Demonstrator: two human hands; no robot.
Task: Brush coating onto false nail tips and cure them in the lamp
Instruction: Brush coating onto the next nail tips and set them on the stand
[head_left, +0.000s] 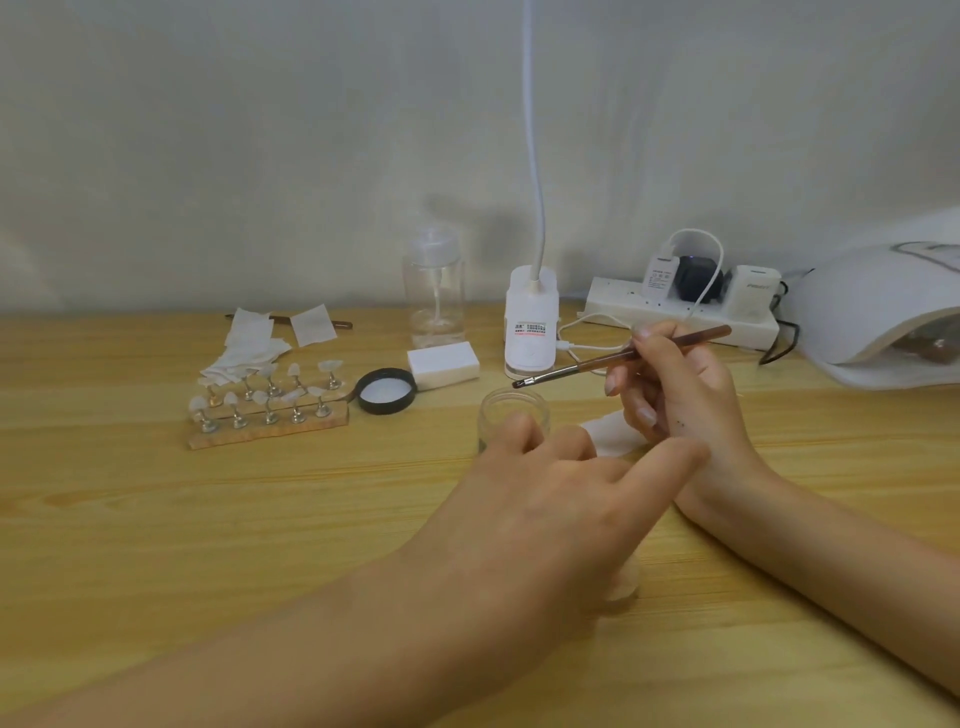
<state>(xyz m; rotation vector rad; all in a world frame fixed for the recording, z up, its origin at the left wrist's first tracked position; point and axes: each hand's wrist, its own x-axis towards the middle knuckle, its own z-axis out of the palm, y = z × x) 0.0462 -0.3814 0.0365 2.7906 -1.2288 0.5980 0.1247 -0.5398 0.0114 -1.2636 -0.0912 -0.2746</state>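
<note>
Seemingly loading coating: right hand (675, 395) pinches the brush (618, 358) over the jar (511, 410); left hand (545, 493), fingers (660, 467) loosely spread, beside it. Next, dip the bristles.

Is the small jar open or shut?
Open. The jar has no lid on; a black lid lies upturned on the table left of it.

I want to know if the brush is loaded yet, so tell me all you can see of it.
The brush is slim, with a reddish-brown handle that looks wooden, a darker ferrule and a small flat dark tip. The right hand pinches it about mid-handle. It is tilted, tip down to the left, just above the open glass jar and not touching it. Coating on the bristles: too small to tell.
</note>
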